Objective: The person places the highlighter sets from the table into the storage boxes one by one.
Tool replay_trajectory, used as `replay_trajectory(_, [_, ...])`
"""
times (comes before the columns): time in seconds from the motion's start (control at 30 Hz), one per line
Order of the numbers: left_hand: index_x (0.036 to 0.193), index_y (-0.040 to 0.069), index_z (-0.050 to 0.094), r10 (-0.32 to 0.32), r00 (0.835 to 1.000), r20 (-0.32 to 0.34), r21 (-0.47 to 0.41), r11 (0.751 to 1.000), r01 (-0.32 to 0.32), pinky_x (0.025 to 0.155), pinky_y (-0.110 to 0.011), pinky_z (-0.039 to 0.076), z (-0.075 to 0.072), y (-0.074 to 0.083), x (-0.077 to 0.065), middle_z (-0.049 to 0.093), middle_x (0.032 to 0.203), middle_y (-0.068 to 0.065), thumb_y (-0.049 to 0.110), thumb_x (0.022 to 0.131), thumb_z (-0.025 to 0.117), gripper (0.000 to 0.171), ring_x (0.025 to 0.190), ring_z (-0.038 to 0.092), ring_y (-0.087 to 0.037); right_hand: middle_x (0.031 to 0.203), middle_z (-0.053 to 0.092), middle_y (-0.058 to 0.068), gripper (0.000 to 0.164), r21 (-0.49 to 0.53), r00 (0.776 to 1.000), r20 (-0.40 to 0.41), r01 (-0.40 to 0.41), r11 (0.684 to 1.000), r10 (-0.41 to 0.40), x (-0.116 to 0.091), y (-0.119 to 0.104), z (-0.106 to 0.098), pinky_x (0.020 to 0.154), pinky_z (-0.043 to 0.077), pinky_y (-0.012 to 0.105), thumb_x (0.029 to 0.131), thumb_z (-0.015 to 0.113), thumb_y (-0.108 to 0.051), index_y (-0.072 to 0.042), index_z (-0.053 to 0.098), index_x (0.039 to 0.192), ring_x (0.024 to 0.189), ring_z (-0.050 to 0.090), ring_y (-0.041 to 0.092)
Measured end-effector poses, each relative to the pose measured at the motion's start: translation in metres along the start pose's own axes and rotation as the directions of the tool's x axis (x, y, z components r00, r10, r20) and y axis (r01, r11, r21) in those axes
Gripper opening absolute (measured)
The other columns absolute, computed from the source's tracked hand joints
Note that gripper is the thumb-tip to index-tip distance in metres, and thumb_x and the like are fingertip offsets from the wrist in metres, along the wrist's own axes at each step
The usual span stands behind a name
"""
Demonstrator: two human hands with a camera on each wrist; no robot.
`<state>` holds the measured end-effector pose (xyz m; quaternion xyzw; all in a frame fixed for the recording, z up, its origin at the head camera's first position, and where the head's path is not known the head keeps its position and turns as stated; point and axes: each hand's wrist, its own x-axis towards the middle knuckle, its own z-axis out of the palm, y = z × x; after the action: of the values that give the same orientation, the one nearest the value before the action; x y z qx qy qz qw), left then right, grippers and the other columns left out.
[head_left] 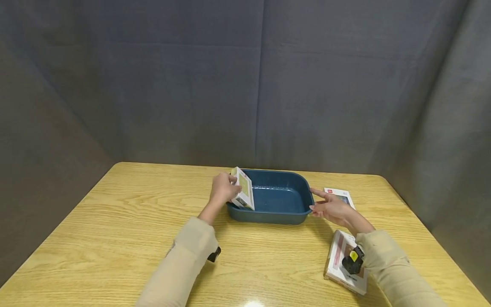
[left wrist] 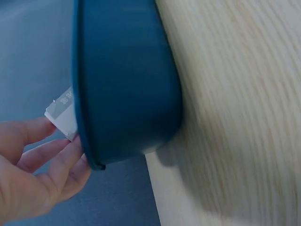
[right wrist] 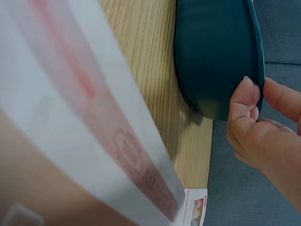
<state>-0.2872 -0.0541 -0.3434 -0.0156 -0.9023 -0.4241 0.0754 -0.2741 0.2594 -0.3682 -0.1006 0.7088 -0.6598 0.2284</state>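
A dark blue plastic basin (head_left: 278,199) stands on the wooden table, near its far edge. My left hand (head_left: 223,187) grips a small white box (head_left: 247,190) with a yellowish panel, which leans tilted at the basin's left end. In the left wrist view, a corner of that box (left wrist: 63,113) shows past the rim between thumb and fingers; the basin wall (left wrist: 129,80) hides the remainder. At the basin's right end, my right hand (head_left: 331,208) pinches the rim, with fingertips on both sides of it in the right wrist view.
A larger white box (head_left: 341,266) with a pinkish-brown print lies under the right forearm, close to the right wrist camera. Behind the right hand is another flat white box (head_left: 342,195) with a red mark. Grey curtains (head_left: 245,94) hang behind the table (head_left: 138,221).
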Motion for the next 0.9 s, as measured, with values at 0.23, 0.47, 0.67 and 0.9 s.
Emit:
replay_trajectory(0.23, [0.054, 0.002, 0.055, 0.055, 0.998, -0.014, 0.099, 0.994, -0.053, 0.039, -0.019, 0.030, 0.008, 0.003, 0.000, 0.048, 0.053, -0.001, 0.003, 0.073, 0.066, 0.022, 0.040, 0.036, -0.009, 0.074, 0.051, 0.006, 0.068, -0.001, 1.000, -0.005, -0.003, 1.000, 0.003, -0.001, -0.001, 0.000, 0.072, 0.047, 0.028, 0.089, 0.043, 0.009, 0.002, 0.000, 0.141, 0.069, 0.057, 0.015])
replay_trajectory(0.47, [0.045, 0.011, 0.033, 0.048, 0.999, -0.019, 0.175, 0.984, -0.044, 0.039, -0.020, 0.020, 0.010, 0.007, 0.000, 0.028, 0.044, 0.003, 0.002, 0.073, 0.065, 0.044, 0.042, 0.028, -0.009, 0.075, 0.052, 0.006, 0.067, -0.009, 1.000, -0.009, 0.002, 1.000, -0.002, 0.000, 0.000, -0.002, 0.071, 0.048, 0.027, 0.089, 0.043, 0.009, 0.003, 0.001, 0.141, 0.068, 0.057, 0.014])
replay_trajectory(0.67, [0.055, 0.005, 0.048, 0.045, 0.999, -0.030, 0.216, 0.976, -0.037, 0.043, -0.021, 0.032, 0.014, 0.008, -0.002, 0.046, 0.051, -0.002, 0.002, 0.074, 0.065, 0.026, 0.050, 0.044, -0.013, 0.076, 0.051, 0.007, 0.067, -0.007, 1.000, -0.014, -0.004, 1.000, 0.004, -0.001, 0.000, -0.001, 0.070, 0.048, 0.026, 0.088, 0.043, 0.009, 0.003, 0.002, 0.141, 0.068, 0.056, 0.014])
replay_trajectory(0.9, [0.076, -0.006, 0.061, 0.041, 0.999, 0.004, 0.260, 0.965, -0.040, 0.054, -0.031, 0.046, 0.024, 0.000, 0.007, 0.060, 0.071, -0.013, -0.002, 0.075, 0.062, 0.004, 0.065, 0.057, -0.023, 0.075, 0.050, 0.007, 0.067, -0.011, 1.000, -0.019, -0.013, 1.000, 0.013, -0.001, -0.001, 0.000, 0.071, 0.048, 0.027, 0.088, 0.043, 0.009, 0.003, 0.003, 0.141, 0.069, 0.056, 0.015])
